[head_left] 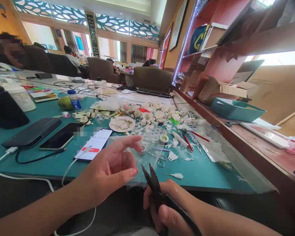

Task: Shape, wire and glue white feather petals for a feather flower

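Observation:
In my right hand is a pair of dark long-nose pliers. Their jaws point up and away from me, slightly parted, with nothing visible between them. My left hand hovers at the table's front edge, left of the plier tips. Its index finger stretches out, the other fingers bend loosely, and I see nothing held in it. Just beyond the pliers lie small scissors, a white feather piece on a thin stem and a little fan of white feathers.
Many shuttlecocks are heaped behind a white plate holding thin gold wire. To the left are a lit phone, a dark phone, a power bank and a black bottle. Red-handled tools lie right.

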Demonstrator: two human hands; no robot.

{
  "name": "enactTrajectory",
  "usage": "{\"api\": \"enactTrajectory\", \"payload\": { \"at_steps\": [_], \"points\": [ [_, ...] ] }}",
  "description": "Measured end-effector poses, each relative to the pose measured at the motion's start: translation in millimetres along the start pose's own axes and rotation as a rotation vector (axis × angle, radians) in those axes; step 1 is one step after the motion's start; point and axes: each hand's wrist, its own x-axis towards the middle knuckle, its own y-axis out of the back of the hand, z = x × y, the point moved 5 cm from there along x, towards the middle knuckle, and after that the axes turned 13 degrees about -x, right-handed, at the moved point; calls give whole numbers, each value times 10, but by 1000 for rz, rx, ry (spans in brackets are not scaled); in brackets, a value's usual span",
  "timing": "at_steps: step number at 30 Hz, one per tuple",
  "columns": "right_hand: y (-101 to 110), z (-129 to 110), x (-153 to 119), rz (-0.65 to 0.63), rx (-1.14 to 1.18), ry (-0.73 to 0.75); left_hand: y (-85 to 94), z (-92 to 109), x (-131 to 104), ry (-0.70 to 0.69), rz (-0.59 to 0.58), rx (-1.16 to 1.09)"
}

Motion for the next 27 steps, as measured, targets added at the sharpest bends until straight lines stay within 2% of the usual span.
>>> {"api": "enactTrajectory", "payload": {
  "at_steps": [10, 27],
  "points": [
    [-5, 16, 20, 3, 5, 34, -35, -1, -10, 14, -22, -31],
    [22, 2, 45, 106, -110, 94, -47, -43, -7, 33, -52, -68]
  ]
}}
